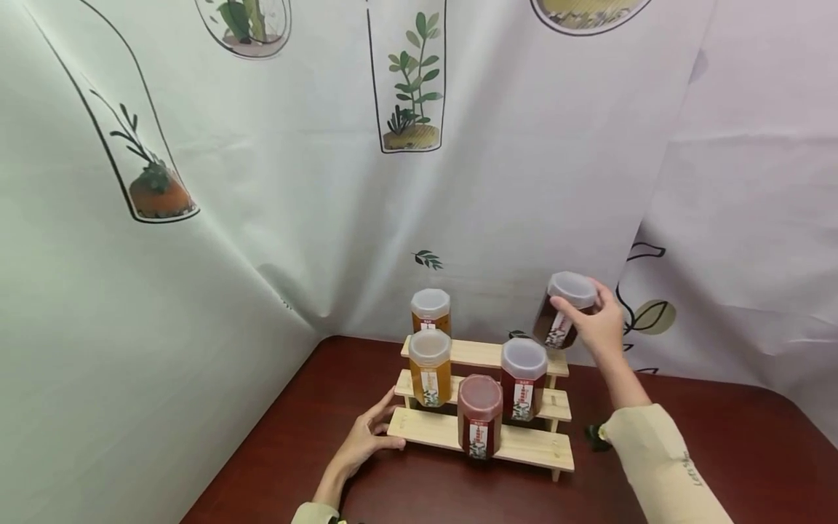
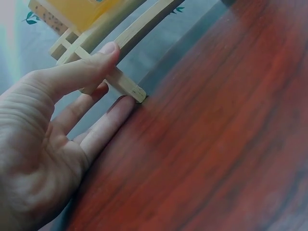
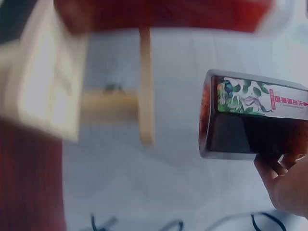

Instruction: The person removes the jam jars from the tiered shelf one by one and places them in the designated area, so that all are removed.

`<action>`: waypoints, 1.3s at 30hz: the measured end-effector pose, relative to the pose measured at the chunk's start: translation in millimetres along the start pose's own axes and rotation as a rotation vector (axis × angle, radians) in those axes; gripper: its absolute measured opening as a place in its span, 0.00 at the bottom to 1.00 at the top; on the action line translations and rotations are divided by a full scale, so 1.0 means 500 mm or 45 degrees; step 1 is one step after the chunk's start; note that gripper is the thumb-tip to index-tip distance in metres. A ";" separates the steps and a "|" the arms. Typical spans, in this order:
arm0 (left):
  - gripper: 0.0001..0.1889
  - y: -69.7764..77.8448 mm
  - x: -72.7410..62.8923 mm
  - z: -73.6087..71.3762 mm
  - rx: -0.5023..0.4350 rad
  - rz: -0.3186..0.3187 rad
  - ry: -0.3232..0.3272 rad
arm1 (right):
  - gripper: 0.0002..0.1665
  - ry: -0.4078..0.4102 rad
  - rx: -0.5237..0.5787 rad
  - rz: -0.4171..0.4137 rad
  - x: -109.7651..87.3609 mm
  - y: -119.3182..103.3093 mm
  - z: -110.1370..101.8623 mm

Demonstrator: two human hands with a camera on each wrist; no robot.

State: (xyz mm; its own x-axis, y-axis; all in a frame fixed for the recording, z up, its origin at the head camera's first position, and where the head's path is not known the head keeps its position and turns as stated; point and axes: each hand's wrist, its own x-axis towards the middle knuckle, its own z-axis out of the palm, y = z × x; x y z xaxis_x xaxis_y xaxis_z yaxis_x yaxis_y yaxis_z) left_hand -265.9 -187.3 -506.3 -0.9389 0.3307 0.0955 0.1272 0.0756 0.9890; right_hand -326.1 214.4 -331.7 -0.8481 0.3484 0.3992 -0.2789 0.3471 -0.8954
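My right hand (image 1: pixel 605 325) grips a dark jar (image 1: pixel 555 327) with a frosted octagonal lid, tilted, just above the right end of the top step of a tiered wooden stand (image 1: pixel 537 445). In the right wrist view, that jar's label (image 3: pixel 262 98) shows leaves and red print. My left hand (image 1: pixel 364 439) holds the left end of the stand low down, thumb against the wood and fingers at its leg. Two amber jars stand at the left, one on the top step and one yellower jar (image 1: pixel 430 371) on the middle. A dark red jar (image 1: pixel 524 386) and a reddish-lidded jar (image 1: pixel 480 422) stand upright on the middle and bottom steps.
The stand sits on a dark red wooden table (image 1: pixel 406 495). Behind it and to the left hangs a pale cloth (image 1: pixel 314 218) printed with plants in glass vessels. A small dark green object (image 1: pixel 596 437) is by the right sleeve.
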 end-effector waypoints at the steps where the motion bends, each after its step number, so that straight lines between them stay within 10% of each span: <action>1: 0.53 -0.001 0.002 0.001 -0.010 0.000 -0.005 | 0.43 0.017 -0.021 -0.003 0.003 -0.001 -0.014; 15: 0.54 -0.006 0.003 -0.012 -0.051 -0.056 0.001 | 0.47 -0.036 -0.222 0.137 -0.023 0.100 -0.150; 39: 0.53 -0.006 0.004 -0.005 -0.045 -0.026 -0.030 | 0.42 -0.267 0.013 0.299 -0.070 0.265 -0.117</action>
State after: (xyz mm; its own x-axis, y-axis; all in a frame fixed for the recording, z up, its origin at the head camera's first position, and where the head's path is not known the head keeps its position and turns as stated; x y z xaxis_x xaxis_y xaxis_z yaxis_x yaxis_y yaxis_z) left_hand -269.0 -189.4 -508.6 -0.9334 0.3514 0.0731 0.0966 0.0498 0.9941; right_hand -307.3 299.1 -452.7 -0.9639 0.2308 0.1329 -0.0680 0.2693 -0.9607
